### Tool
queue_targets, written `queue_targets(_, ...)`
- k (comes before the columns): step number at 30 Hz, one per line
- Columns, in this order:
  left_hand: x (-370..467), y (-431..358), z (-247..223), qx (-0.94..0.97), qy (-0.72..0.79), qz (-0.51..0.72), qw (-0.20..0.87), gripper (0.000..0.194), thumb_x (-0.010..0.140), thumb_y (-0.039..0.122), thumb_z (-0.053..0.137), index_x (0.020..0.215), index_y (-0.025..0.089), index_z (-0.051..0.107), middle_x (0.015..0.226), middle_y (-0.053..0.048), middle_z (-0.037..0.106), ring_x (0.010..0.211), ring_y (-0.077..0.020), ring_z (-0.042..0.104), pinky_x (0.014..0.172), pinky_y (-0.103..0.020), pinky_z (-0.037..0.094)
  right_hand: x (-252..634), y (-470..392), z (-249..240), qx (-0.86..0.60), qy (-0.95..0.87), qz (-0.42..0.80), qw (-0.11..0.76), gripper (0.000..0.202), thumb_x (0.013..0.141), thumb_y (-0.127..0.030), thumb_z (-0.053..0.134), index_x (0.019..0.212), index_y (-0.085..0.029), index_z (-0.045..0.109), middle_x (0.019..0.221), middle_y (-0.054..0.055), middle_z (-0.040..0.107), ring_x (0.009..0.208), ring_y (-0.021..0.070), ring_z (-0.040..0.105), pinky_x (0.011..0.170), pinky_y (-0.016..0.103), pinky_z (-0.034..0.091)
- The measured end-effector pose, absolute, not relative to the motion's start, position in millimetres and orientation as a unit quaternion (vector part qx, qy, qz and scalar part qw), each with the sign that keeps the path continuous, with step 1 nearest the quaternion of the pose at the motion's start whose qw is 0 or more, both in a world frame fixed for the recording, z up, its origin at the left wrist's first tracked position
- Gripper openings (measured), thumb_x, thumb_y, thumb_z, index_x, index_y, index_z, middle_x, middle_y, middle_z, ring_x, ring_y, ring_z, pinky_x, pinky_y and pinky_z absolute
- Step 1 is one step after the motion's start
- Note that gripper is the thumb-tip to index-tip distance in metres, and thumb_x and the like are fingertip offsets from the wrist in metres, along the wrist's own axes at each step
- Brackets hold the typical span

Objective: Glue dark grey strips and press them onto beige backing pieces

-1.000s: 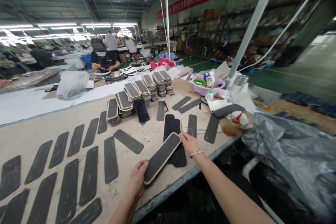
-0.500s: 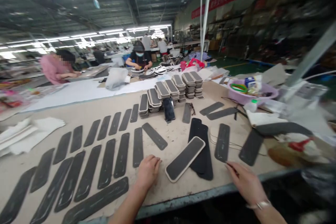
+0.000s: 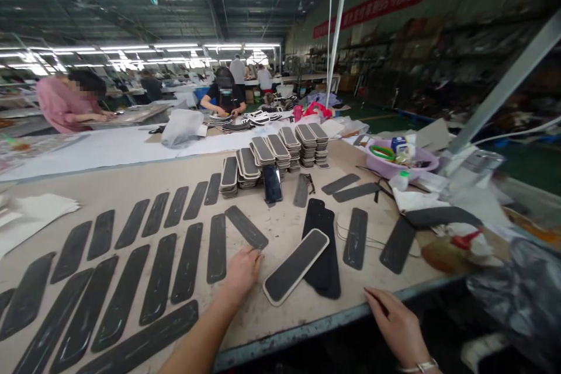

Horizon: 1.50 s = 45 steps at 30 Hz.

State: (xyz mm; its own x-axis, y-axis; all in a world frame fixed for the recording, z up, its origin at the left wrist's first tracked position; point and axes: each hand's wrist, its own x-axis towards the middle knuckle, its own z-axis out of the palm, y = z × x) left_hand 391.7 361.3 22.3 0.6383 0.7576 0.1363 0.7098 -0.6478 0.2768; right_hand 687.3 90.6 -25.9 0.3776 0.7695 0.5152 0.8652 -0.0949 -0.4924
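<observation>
My left hand (image 3: pixel 243 272) has its fingers curled closed at the near end of a slanted dark grey strip (image 3: pixel 245 225); the fingertips are partly hidden. That strip lies flat on the table. Beside this hand is a dark pad with a pale border (image 3: pixel 296 266), resting across black rounded strips (image 3: pixel 329 257). At the table's front edge my right hand (image 3: pixel 394 321) is held with fingers stretched out and nothing in it. The closest piece to it is a shiny dark strip (image 3: pixel 356 239), apart from the fingers.
Rows of shiny dark strips (image 3: pixel 158 277) cover the left side. Stacks of pale-edged pads (image 3: pixel 263 152) stand at the back, with a phone (image 3: pixel 272 184) leaning there. A purple basin (image 3: pixel 381 168) and a bottle with a red nozzle (image 3: pixel 451 250) are at right. Co-workers sit beyond.
My left hand has moved up to the near end of the slanted strip. My right hand has drawn back from the shiny strip toward the table edge. The view has shifted slightly.
</observation>
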Motion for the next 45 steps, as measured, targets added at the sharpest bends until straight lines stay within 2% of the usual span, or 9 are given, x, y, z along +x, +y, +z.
queue_targets(4, 394.3, 355.4, 20.0, 0.896, 0.410, 0.125, 0.115, 0.032, 0.096, 0.031, 0.043, 0.096, 0.016, 0.071, 0.096, -0.009, 0.068, 0.090, -0.0201, 0.064, 0.083, -0.030, 0.050, 681.3, 96.3, -18.2, -0.735, -0.548, -0.040, 0.396, 0.022, 0.096, -0.036, 0.052, 0.103, -0.020, 0.065, 0.097, 0.005, 0.068, 0.089, 0.0189, 0.066, 0.084, 0.029, 0.054)
queue_targets(8, 403.3, 329.2, 23.2, 0.896, 0.395, 0.123, 0.160, 0.045, 0.091, 0.044, 0.051, 0.121, 0.013, 0.062, 0.117, -0.013, 0.064, 0.111, -0.0247, 0.057, 0.099, -0.034, 0.044, 662.8, 114.4, -15.0, -0.746, -0.542, 0.004, 0.388, 0.026, 0.098, -0.035, 0.048, 0.109, -0.018, 0.063, 0.093, 0.007, 0.066, 0.081, 0.0184, 0.065, 0.075, 0.029, 0.056)
queue_targets(13, 418.9, 289.1, 22.7, 0.910, 0.380, 0.057, 0.153, 0.079, 0.076, 0.051, 0.064, 0.142, 0.014, 0.043, 0.129, -0.015, 0.055, 0.115, -0.0321, 0.049, 0.101, -0.041, 0.039, 634.6, 145.5, -17.0, -0.747, -0.559, -0.004, 0.359, 0.040, 0.092, -0.039, 0.054, 0.126, -0.016, 0.057, 0.120, 0.013, 0.059, 0.110, 0.0271, 0.057, 0.094, 0.042, 0.051)
queue_targets(18, 422.9, 284.2, 15.6, 0.901, 0.412, 0.065, 0.121, 0.073, 0.083, 0.053, 0.054, 0.142, 0.010, 0.043, 0.125, -0.018, 0.055, 0.110, -0.0331, 0.050, 0.097, -0.041, 0.040, 617.8, 168.0, -11.5, -0.760, -0.608, 0.001, 0.228, 0.061, 0.084, -0.032, 0.062, 0.140, -0.012, 0.046, 0.140, 0.014, 0.046, 0.130, 0.0306, 0.041, 0.107, 0.045, 0.040)
queue_targets(22, 430.2, 299.1, 14.2, 0.883, 0.454, 0.079, 0.092, 0.072, 0.085, 0.055, 0.049, 0.140, 0.008, 0.044, 0.122, -0.020, 0.056, 0.109, -0.0338, 0.052, 0.095, -0.042, 0.041, 613.3, 175.2, -7.0, -0.769, -0.618, 0.018, 0.166, 0.053, 0.084, -0.029, 0.063, 0.134, -0.014, 0.053, 0.139, 0.013, 0.049, 0.130, 0.0332, 0.041, 0.106, 0.051, 0.038)
queue_targets(27, 449.7, 312.8, 19.6, 0.886, 0.451, 0.077, 0.072, 0.070, 0.085, 0.057, 0.052, 0.133, 0.006, 0.052, 0.123, -0.021, 0.055, 0.112, -0.0342, 0.052, 0.098, -0.041, 0.040, 612.7, 177.0, 0.2, -0.759, -0.628, 0.023, 0.169, 0.046, 0.081, -0.022, 0.067, 0.127, -0.017, 0.061, 0.133, 0.012, 0.055, 0.124, 0.0336, 0.047, 0.104, 0.050, 0.039)
queue_targets(35, 415.3, 317.8, 26.1, 0.883, 0.450, 0.120, 0.066, 0.042, 0.092, 0.039, 0.049, 0.121, 0.013, 0.062, 0.123, -0.016, 0.059, 0.108, -0.0281, 0.056, 0.095, -0.038, 0.043, 623.2, 175.1, 16.3, -0.742, -0.617, 0.009, 0.263, 0.022, 0.091, -0.022, 0.050, 0.092, -0.024, 0.072, 0.101, 0.005, 0.070, 0.098, 0.0239, 0.063, 0.092, 0.040, 0.048)
queue_targets(40, 384.1, 347.3, 32.1, 0.881, 0.460, 0.090, 0.055, 0.029, 0.093, 0.033, 0.050, 0.108, 0.018, 0.069, 0.102, -0.010, 0.067, 0.098, -0.0233, 0.060, 0.089, -0.034, 0.045, 627.3, 160.3, 41.1, -0.732, -0.558, -0.031, 0.391, 0.035, 0.099, -0.036, 0.039, 0.100, -0.016, 0.067, 0.101, 0.011, 0.067, 0.090, 0.0222, 0.065, 0.083, 0.034, 0.053)
queue_targets(45, 385.0, 370.6, 31.6, 0.893, 0.442, 0.065, 0.052, 0.026, 0.093, 0.030, 0.050, 0.100, 0.019, 0.072, 0.097, -0.010, 0.067, 0.095, -0.0228, 0.061, 0.086, -0.034, 0.044, 609.5, 135.6, 86.1, -0.723, -0.413, 0.104, 0.544, 0.035, 0.091, -0.050, 0.056, 0.100, -0.018, 0.066, 0.087, 0.007, 0.067, 0.065, 0.0178, 0.063, 0.058, 0.025, 0.055)
